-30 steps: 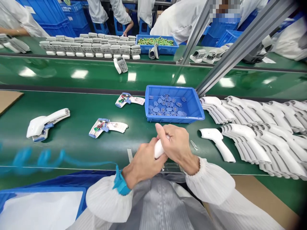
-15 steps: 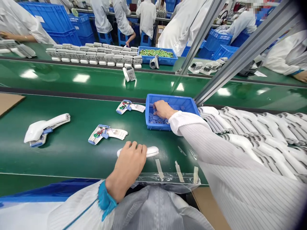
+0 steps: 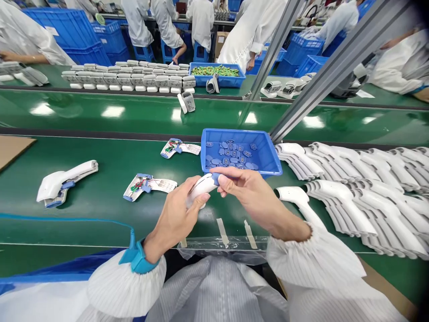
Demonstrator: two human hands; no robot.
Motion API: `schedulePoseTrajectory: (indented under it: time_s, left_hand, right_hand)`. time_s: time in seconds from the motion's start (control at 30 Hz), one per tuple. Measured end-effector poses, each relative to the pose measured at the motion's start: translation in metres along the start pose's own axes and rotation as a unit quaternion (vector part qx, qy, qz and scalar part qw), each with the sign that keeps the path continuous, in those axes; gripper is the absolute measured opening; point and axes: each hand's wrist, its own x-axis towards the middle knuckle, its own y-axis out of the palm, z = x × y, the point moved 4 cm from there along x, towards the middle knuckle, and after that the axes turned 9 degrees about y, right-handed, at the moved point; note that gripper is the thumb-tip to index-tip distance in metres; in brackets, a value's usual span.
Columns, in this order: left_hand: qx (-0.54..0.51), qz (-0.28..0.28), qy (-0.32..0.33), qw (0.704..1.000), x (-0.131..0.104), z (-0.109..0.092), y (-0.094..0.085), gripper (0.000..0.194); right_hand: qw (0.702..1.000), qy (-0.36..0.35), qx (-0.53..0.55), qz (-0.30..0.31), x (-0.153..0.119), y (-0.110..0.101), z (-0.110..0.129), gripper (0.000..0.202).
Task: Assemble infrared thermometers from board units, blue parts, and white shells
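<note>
My left hand (image 3: 179,214) is wrapped round a white gun-shaped thermometer housing (image 3: 201,187), raised over the green bench. At its right end my right hand (image 3: 253,194) pinches a small blue plastic cover (image 3: 216,178), which touches the housing. My fingers hide part of both pieces. Just behind the hands stands a blue bin (image 3: 275,166) with many loose blue covers in it. To the left lie two open half-housings, one nearer (image 3: 161,185) and one farther (image 3: 191,148), with wires and circuit boards showing. Farther left rests a partly separated white thermometer (image 3: 67,179).
Rows of white housings (image 3: 335,192) cover the bench's right side. A slanted metal post (image 3: 301,98) rises behind the bin. Tape strips (image 3: 250,235) hold a plastic bag at the front edge. Beyond, blood-pressure monitors (image 3: 134,80) line a second bench, with co-workers in white coats behind.
My right hand has left the bin and come to the housing with a blue cover. My left hand has lifted the housing off the bench and turned its end upward.
</note>
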Motion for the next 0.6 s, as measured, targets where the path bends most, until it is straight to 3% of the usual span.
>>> schedulePoseTrajectory:
  time_s: [0.1, 0.17, 0.27, 0.33, 0.47, 0.53, 0.6]
  left_hand:
    - [0.036, -0.017, 0.045, 0.998, -0.003, -0.002, 0.002, 0.029]
    - [0.067, -0.02, 0.074, 0.995, -0.005, -0.005, 0.002, 0.031]
    - [0.08, -0.008, 0.091, 0.993, -0.006, -0.01, 0.006, 0.029]
    - [0.094, -0.007, 0.1, 0.991, -0.005, -0.012, 0.009, 0.024]
    - [0.155, -0.024, 0.151, 0.976, -0.005, -0.012, 0.015, 0.018]
    - [0.151, -0.006, 0.167, 0.974, -0.009, -0.01, 0.018, 0.021]
    - [0.134, -0.019, 0.134, 0.982, -0.015, -0.005, 0.019, 0.024]
  right_hand:
    - [0.993, -0.067, -0.085, -0.051, -0.012, 0.001, 0.003, 0.026]
    - [0.972, -0.129, -0.18, -0.082, -0.019, 0.003, 0.006, 0.024]
    - [0.941, -0.196, -0.264, -0.077, -0.026, 0.011, 0.005, 0.028]
    - [0.934, -0.202, -0.287, -0.071, -0.028, 0.016, -0.001, 0.027]
    - [0.915, -0.206, -0.322, -0.127, -0.034, 0.014, -0.017, 0.023]
    - [0.914, -0.197, -0.33, -0.133, -0.039, 0.01, -0.022, 0.021]
    - [0.913, -0.172, -0.346, -0.129, -0.046, 0.006, -0.026, 0.02]
